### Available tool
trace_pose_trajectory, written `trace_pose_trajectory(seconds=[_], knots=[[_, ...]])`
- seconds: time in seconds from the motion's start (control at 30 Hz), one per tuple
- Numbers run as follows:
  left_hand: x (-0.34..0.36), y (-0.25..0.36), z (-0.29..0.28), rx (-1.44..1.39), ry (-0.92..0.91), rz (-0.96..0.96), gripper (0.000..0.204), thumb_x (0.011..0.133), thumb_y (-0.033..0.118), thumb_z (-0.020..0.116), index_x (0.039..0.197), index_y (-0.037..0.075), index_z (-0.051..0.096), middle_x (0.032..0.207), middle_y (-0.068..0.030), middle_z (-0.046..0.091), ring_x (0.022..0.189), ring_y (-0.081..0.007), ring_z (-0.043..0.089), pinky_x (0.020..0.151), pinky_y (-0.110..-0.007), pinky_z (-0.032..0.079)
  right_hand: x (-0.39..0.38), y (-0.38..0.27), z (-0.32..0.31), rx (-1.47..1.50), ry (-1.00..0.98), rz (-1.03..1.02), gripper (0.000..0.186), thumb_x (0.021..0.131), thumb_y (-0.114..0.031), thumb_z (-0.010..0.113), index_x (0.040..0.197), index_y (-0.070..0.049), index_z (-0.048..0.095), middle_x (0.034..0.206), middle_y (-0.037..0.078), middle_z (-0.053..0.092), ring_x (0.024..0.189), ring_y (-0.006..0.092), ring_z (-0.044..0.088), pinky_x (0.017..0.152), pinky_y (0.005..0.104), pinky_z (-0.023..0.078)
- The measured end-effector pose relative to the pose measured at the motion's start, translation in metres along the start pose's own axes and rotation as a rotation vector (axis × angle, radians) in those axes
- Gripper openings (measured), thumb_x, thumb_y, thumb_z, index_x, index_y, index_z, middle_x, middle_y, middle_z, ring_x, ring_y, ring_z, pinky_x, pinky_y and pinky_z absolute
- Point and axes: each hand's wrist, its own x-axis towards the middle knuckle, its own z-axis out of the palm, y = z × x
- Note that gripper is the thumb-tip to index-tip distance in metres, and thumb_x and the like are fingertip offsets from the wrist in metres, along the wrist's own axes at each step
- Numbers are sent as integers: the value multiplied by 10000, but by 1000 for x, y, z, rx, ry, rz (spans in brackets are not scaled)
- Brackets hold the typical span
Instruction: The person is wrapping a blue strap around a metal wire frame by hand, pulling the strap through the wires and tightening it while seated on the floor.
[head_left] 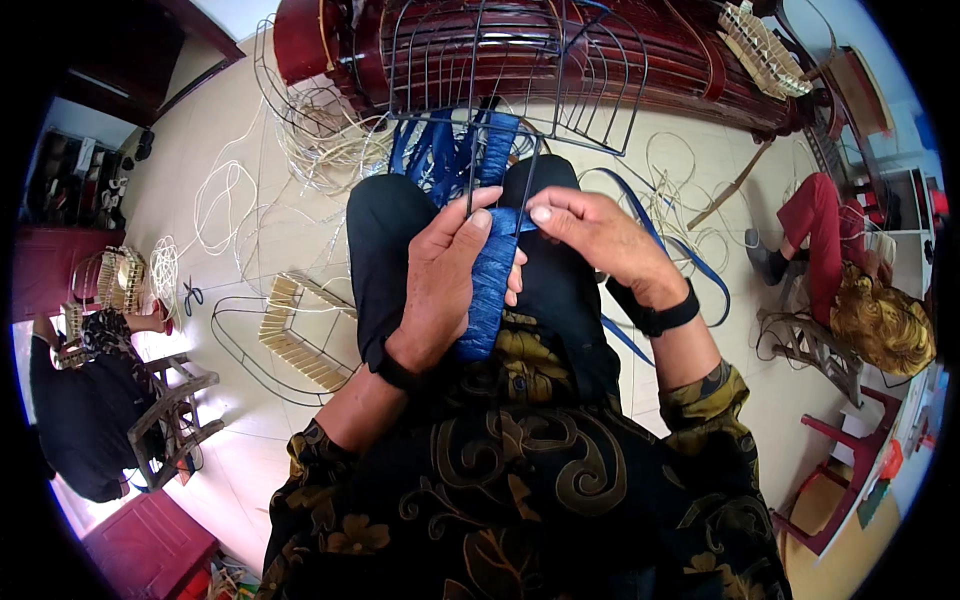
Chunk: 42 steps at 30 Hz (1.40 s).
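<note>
A dark wire frame (pixel 473 130) stretches away from my lap, with blue strip wound tightly across two of its rods as a flat woven band (pixel 490 300). My left hand (pixel 437 275) is closed round that band, its thumb pressing on top near the edge of the winding. Just to the right, my right hand (pixel 605 240) pinches the flat blue strip (pixel 526 225) between thumb and fingers beside the right rod. A further blue-wound section (pixel 497 145) shows farther up the frame. The undersides of both hands' grips are hidden.
Loose blue strips (pixel 425 145) hang beyond my knees, and a long blue strip (pixel 712 275) loops at right. Coiled pale cane (pixel 320 140) and a partly wrapped frame (pixel 310 335) lie on the floor at left. A dark red wooden bench (pixel 660 60) stands ahead. People sit on both sides.
</note>
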Motion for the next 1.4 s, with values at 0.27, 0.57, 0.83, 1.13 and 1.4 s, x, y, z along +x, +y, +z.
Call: trace_pose_trajectory(seconds=[0.27,0.57,0.83,1.13,1.4], knots=[[2,-2,4,1,-68,-34,348,1042,178,453,1346,11,478,805,-155,664,573,-187,635,516,-302,545,4,-2,-26,97,-124,186,180,914,-205,702,985,-41,684,882,-15,674,813,61,585,745,216,467],[13,-2,6,21,-96,-87,352,1043,182,455,1348,8,471,803,-143,659,579,-171,630,519,-291,539,0,3,-44,187,-46,384,236,875,-296,747,837,-65,710,718,-60,593,651,35,493,592,191,374],[21,-6,8,4,-124,-133,372,1046,183,460,1365,-8,460,826,-130,636,616,-153,615,530,-265,512,-8,2,-49,-68,70,234,249,898,-280,719,806,-63,638,705,-78,514,669,34,420,594,225,342],[29,-9,9,18,-178,-213,383,1057,205,420,1358,-29,460,849,-151,644,619,-169,617,561,-291,524,-18,3,-56,-143,54,281,305,896,-277,724,726,-51,610,639,-61,468,631,48,395,558,243,326],[35,-8,3,-163,-207,-306,493,1078,349,313,1341,-42,461,861,-169,640,636,-202,621,583,-318,528,-32,0,-48,-123,169,247,354,892,-294,727,703,-22,601,622,-37,496,615,56,416,547,252,349]])
